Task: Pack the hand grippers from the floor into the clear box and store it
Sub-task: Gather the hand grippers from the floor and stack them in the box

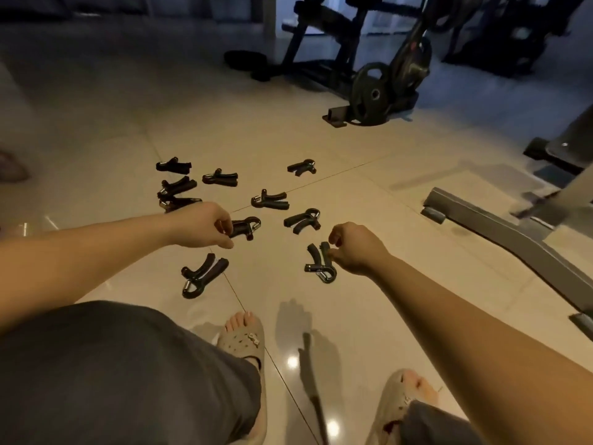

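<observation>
**Status.** Ten hand grippers (pixel 270 200) lie scattered on the floor (pixel 369 194) beyond the left sandal (pixel 244 338). The clear box is not in view. The left grip (pixel 205 224) is curled round the handle ends of the first gripper (pixel 247 227), straight beyond the sandal. The right grip (pixel 356 248) pinches one handle of the second gripper (pixel 321 264), beyond the sandal and to its right. I cannot tell whether either piece has left the floor.

**Step in hand (my judgement).** This is a two-handed pick-up, early in the task, with nothing packed so far.

**Procedure.**
1. I seat both handles of each piece in the palm before lifting. A pinch on a single handle is likely to let the sprung head swing and slip.
2. I lift straight up. The nearest loose gripper (pixel 203 276) lies just beyond the sandal to its left, so I keep my feet planted.
3. I locate the box before carrying anything, then lay the pieces in flat with the heads alternating.
4. I take the overlapping pair (pixel 178 194), far beyond the sandal to its left, one piece at a time. The two touch and may snag.
</observation>
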